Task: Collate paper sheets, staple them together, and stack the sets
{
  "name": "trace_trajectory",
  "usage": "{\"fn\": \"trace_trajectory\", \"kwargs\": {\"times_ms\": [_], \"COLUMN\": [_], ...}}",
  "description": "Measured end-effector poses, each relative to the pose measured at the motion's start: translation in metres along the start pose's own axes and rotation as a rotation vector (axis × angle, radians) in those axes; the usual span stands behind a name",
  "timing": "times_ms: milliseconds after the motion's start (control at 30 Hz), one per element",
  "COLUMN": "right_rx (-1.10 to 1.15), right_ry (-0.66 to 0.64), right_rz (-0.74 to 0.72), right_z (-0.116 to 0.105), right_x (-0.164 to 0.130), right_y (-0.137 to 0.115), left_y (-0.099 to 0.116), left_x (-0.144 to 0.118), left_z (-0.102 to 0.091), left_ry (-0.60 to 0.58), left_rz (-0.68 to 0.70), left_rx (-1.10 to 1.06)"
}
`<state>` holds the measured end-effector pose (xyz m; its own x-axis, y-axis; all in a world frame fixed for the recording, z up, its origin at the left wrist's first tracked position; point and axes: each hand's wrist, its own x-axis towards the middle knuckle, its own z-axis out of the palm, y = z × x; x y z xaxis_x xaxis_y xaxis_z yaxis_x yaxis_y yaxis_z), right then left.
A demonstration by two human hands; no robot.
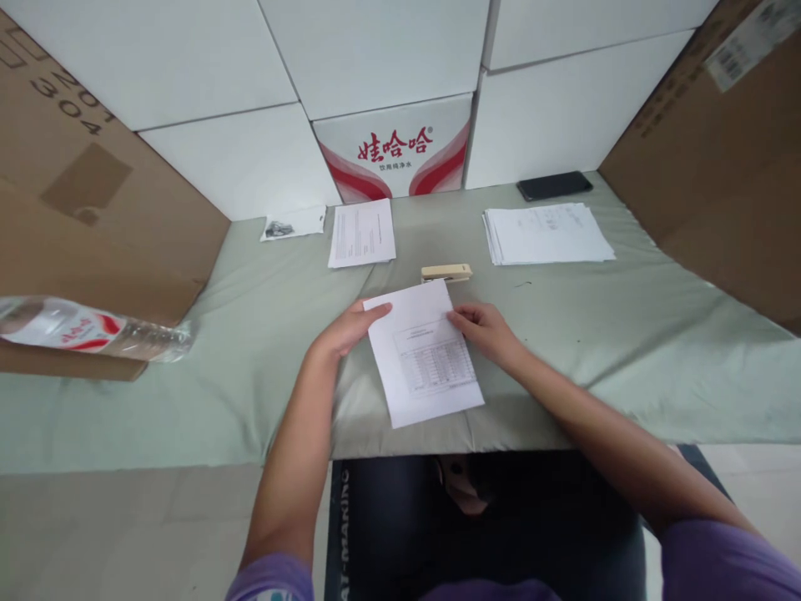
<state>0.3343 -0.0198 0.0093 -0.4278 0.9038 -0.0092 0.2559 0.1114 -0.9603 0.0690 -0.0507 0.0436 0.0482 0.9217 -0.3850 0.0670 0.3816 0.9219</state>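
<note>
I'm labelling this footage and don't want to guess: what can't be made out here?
In the head view:
Held paper: its print is too small and blurred to read.
Left hand: most fingers are hidden behind that paper.
Stapler: part of its base is covered by the paper's top.
Bottle: one end is cut off by the left edge.

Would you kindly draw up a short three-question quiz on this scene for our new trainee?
1. Multiple choice: how many hands grip the printed paper near the table's front edge? a) none; b) one; c) two.
2. True or false: the black phone lies beyond the right-hand paper stack, as the wearer sees it.
3. Fill the gap: just beyond the printed paper lies a beige ____.

Key: 1. c, the left hand and the right hand; 2. true; 3. stapler.
</note>
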Motion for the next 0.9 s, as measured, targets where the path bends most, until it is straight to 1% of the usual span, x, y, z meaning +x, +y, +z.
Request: {"fn": "trace_trajectory", "kwargs": {"times_ms": [100, 167, 267, 333, 500, 600, 767, 833, 900], "right_rx": [-0.078, -0.121, -0.163, -0.171, -0.144, -0.172, -0.279, -0.297, -0.268], "right_ry": [0.113, 0.15, 0.198, 0.214, 0.194, 0.183, 0.128, 0.134, 0.156], "right_rz": [0.03, 0.032, 0.003, -0.007, -0.001, -0.008, -0.03, -0.041, -0.034], "right_z": [-0.002, -0.002, -0.003, -0.003, -0.007, -0.008, -0.009, -0.009, -0.01], "right_x": [0.002, 0.003, 0.004, 0.005, 0.005, 0.005, 0.004, 0.004, 0.005], "right_y": [0.0, 0.001, 0.004, 0.005, 0.005, 0.003, 0.0, 0.0, 0.0], "left_y": [0.002, 0.002, 0.0, -0.001, 0.0, -0.002, -0.004, -0.003, -0.002], "left_x": [0.003, 0.006, 0.008, 0.009, 0.006, 0.006, 0.008, 0.007, 0.005], "left_z": [0.0, -0.003, -0.008, -0.01, -0.01, -0.009, -0.009, -0.008, -0.006], "left_ry": [0.001, 0.051, 0.131, 0.162, 0.197, 0.202, 0.142, 0.124, 0.086], "left_rz": [-0.019, -0.036, -0.043, -0.051, -0.068, -0.052, -0.07, -0.088, -0.089], "left_rx": [0.16, 0.222, 0.256, 0.261, 0.227, 0.185, 0.111, 0.103, 0.092]}}
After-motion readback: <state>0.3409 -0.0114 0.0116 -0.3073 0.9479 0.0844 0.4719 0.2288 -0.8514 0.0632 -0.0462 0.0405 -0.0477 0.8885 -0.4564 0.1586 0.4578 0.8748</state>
